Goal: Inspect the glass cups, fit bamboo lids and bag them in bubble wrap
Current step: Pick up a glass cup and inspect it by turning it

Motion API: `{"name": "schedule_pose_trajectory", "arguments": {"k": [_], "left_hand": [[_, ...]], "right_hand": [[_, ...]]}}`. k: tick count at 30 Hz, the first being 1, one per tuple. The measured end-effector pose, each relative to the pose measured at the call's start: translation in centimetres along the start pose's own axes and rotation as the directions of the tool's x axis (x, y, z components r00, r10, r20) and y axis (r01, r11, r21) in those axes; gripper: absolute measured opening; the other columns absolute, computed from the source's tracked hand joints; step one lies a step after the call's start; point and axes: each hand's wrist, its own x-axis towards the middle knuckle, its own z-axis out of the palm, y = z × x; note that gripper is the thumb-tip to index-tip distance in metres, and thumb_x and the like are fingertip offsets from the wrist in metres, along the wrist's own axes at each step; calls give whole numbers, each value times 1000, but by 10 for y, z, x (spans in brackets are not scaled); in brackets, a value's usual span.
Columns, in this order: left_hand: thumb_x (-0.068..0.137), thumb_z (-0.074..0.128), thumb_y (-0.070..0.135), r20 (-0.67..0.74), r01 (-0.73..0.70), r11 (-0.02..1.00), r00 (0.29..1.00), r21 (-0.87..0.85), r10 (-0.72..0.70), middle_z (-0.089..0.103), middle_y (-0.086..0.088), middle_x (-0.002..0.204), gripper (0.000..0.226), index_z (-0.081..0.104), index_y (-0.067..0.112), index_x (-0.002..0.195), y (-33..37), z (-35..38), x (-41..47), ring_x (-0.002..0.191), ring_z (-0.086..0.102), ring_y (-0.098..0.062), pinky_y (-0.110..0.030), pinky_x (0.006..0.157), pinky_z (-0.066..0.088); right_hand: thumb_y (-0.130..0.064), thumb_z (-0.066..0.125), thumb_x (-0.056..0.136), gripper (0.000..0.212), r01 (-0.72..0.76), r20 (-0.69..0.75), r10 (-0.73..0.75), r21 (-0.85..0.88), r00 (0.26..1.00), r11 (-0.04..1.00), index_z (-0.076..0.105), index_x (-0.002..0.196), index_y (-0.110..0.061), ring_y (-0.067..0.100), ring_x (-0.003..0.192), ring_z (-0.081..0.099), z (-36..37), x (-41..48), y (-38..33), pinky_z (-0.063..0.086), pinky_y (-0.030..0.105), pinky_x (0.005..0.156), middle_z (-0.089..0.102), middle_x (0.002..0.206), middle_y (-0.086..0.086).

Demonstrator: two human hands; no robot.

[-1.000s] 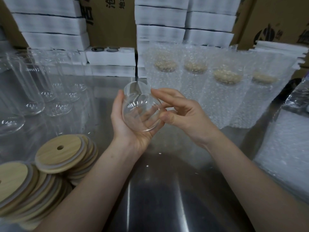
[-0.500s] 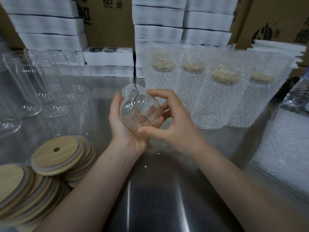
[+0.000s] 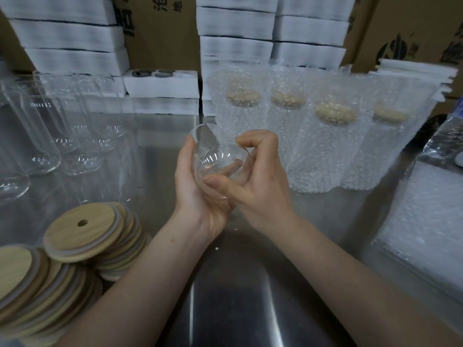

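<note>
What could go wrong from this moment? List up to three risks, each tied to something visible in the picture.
1. The glass cup is held in the air by the left hand and right hand over the hard steel table; a slip could crack it.
2. The left forearm passes close by the leaning bamboo lids; a sweep might topple them.
3. The bare cups stand crowded at the left; a careless reach could knock one.

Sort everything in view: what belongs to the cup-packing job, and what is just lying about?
Job: held glass cup, gripped by left hand and right hand; waiting glass cups; bamboo lids; bagged cups; bubble wrap stack.
Lying about: foam trays; cardboard boxes; plastic bottle.
</note>
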Motion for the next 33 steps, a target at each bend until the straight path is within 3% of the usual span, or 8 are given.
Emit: {"name": "schedule_pose_trajectory", "arguments": {"k": [4,6,9,11,16,19,25,33], "left_hand": [[89,42,68,57,-27,999,998,29,26,74,-8,86,68,80,12,81,-2,-3,1,79,74,-22,-29,59,58],[91,38,67,79,-35,998,996,44,31,75,-7,84,70,80,13,77,-2,-4,1,79,74,-21,-29,60,58],[91,36,67,94,-33,998,995,55,28,74,-8,82,70,80,14,77,-3,-5,2,73,73,-21,-29,59,58],[90,39,67,85,-30,998,996,54,25,73,-9,80,68,79,13,82,-3,-5,2,69,72,-21,-29,56,58],[86,44,66,56,-37,996,998,79,33,74,-12,85,67,64,11,118,-2,-3,0,71,74,-26,-33,54,57],[87,45,65,30,-54,996,998,67,52,74,-12,85,66,62,11,121,-1,-3,0,72,74,-26,-32,55,57],[86,50,65,-32,-34,999,999,-6,34,73,-16,91,73,60,7,130,2,-2,-2,79,74,-28,-35,58,58],[87,50,65,-42,-23,994,999,-111,19,72,-18,88,75,57,4,131,5,1,-4,74,74,-30,-32,51,57]], "right_hand": [[-61,57,79,64,31,-48,-31,-8,998,999,50,112,-7,-5,85,48,2,2,3,47,27,71,47,106,-10],[-55,52,87,54,37,-73,-37,0,997,999,53,109,-7,-11,78,47,3,2,5,41,14,67,49,102,-9],[-59,35,95,61,59,-103,-59,1,993,998,56,106,-3,-3,80,49,3,2,5,40,10,70,56,100,0],[-56,30,96,61,77,-107,-76,5,991,997,57,103,-2,4,86,51,4,2,6,40,13,74,59,100,7],[-41,33,101,49,104,-88,-100,40,991,994,59,102,1,9,92,52,4,3,11,39,11,80,59,99,13],[-22,39,101,31,100,-78,-95,72,992,992,60,100,1,11,94,53,3,4,13,39,8,84,59,98,12],[-4,40,100,23,56,-36,-51,168,998,984,62,104,1,18,101,58,-1,7,11,41,17,92,62,103,11],[1,38,98,28,42,66,-60,249,996,967,61,114,1,20,111,55,-4,7,7,37,21,101,60,112,11]]}}
